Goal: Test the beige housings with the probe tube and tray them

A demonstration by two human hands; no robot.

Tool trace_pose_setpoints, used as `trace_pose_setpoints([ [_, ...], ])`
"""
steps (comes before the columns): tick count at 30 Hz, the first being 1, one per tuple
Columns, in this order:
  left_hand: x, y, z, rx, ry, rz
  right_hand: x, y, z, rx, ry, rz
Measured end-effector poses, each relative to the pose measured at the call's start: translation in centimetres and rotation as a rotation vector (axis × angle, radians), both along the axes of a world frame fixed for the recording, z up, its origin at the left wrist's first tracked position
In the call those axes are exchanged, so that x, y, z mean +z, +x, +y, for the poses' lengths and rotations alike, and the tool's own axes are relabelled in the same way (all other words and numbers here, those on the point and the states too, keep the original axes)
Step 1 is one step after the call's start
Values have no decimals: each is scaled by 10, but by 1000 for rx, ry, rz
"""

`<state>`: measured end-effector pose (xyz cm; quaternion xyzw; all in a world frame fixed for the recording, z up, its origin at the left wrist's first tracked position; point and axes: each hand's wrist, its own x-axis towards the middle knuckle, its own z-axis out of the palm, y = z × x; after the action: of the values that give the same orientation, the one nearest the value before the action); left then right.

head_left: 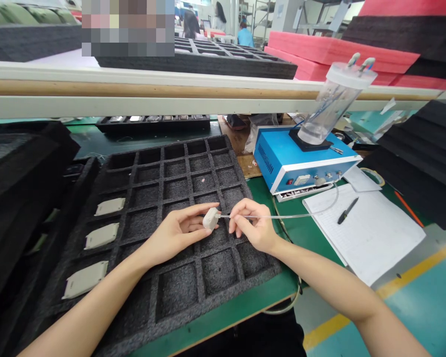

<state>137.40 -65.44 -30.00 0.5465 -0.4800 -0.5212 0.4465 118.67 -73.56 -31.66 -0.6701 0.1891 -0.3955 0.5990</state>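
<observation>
Between its thumb and fingers, my left hand [182,228] grips a small off-white plastic housing [210,219] above the black foam tray [178,292]. My right hand [254,224] pinches a thin clear tube [288,216] close to that housing. The tube's tip meets the housing's right side; whether it is inserted I cannot tell. From my right hand the tube runs to the front of a blue box-shaped machine [282,153]. Three flat beige plastic housings [102,234] lie in the tray's left column.
A clear cylinder [323,111] stands tilted on the machine. Right of it lie papers [375,238], a black pen [348,210] and an orange pencil [409,209]. Stacked black foam [18,188] rises at left. A shelf rail [152,94] crosses behind, with pink foam [338,49] above. People sit far back.
</observation>
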Motion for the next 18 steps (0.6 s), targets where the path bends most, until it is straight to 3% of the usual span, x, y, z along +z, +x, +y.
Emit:
trace_pose_setpoints([
  [18, -2, 1, 0, -11, -4, -14, -1, 0, 0, 1, 4, 15],
])
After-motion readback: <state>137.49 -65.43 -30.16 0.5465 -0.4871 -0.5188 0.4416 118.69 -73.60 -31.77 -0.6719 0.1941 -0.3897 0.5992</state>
